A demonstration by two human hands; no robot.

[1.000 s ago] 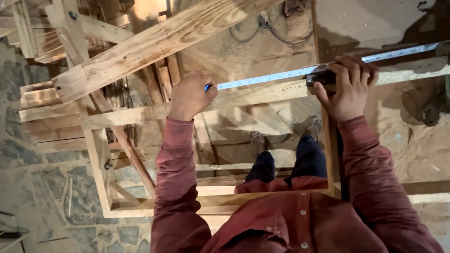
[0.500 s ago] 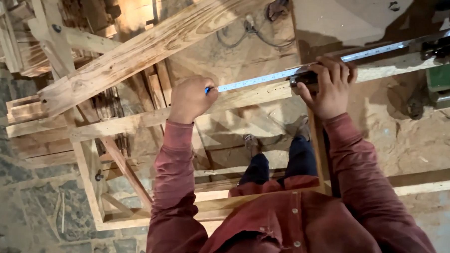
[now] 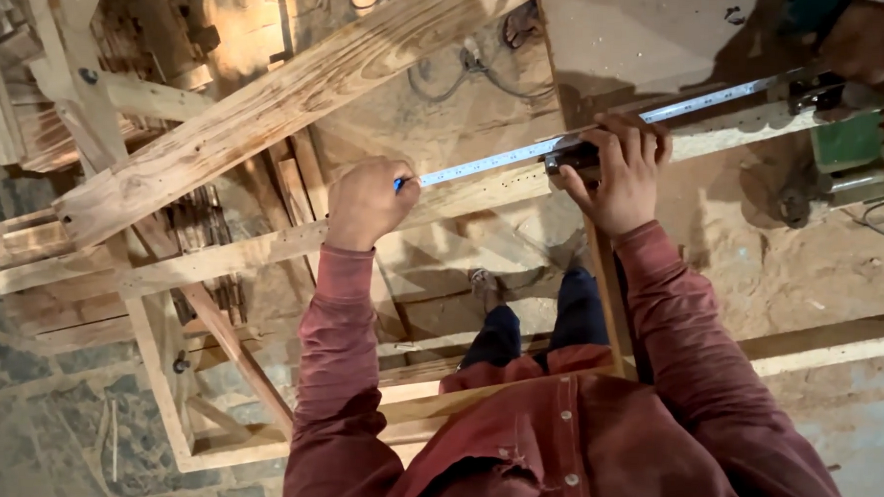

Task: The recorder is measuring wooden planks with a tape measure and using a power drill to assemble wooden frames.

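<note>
Our left hand (image 3: pixel 367 203) is a closed fist pinching a blue pencil (image 3: pixel 399 184), tip at the tape (image 3: pixel 504 159); we judge it set to mark the rail (image 3: pixel 266 247) beneath. Our right hand (image 3: pixel 621 171) presses the tape's dark case (image 3: pixel 570 159) down on the rail, fingers curled over, keeping the blade flat. The tape runs on toward a green machine (image 3: pixel 847 145). A thick beam (image 3: pixel 271 105) crosses just beside the fist; open floor (image 3: pixel 736 249) lies under the frame
</note>
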